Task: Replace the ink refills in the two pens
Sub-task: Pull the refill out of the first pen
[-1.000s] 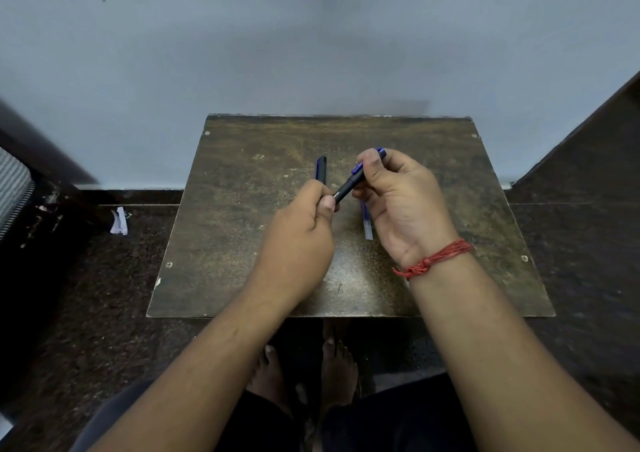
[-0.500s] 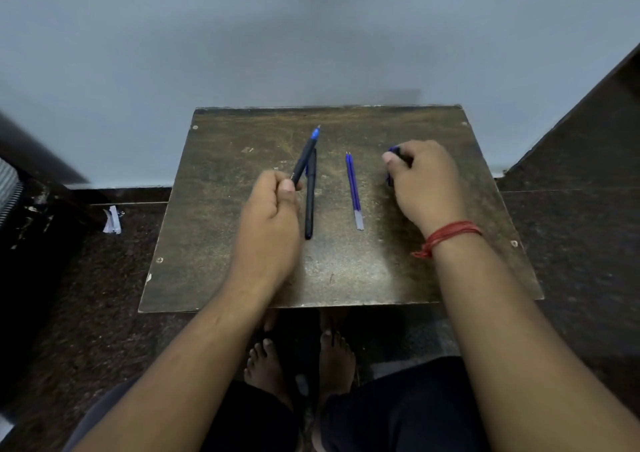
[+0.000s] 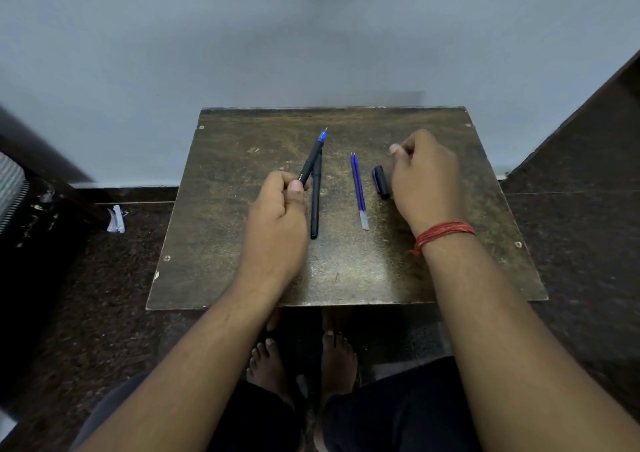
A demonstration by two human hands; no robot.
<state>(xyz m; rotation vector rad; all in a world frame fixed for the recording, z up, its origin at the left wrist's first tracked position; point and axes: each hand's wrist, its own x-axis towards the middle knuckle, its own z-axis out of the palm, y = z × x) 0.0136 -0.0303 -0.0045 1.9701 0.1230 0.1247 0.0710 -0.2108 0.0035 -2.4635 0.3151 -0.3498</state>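
Observation:
My left hand (image 3: 278, 216) grips an uncapped dark pen (image 3: 313, 155) by its rear end, its blue tip pointing up and away. A second dark pen (image 3: 315, 202), capped, lies on the small brown table (image 3: 242, 271) just right of that hand. Two blue ink refills (image 3: 358, 192) lie side by side in the middle. A dark pen cap (image 3: 381, 181) rests on the table to their right. My right hand (image 3: 424, 181) hovers just right of the cap with loosely curled fingers and holds nothing.
The table stands against a pale wall (image 3: 311, 36). Dark speckled floor (image 3: 86, 296) surrounds it, with a scrap of white paper (image 3: 116, 219) at the left. Bare feet (image 3: 301, 358) show below the table's near edge.
The right hand pulled the cap off the pen, set it down on the table at the right and let go. The left hand carried the uncapped pen to the left.

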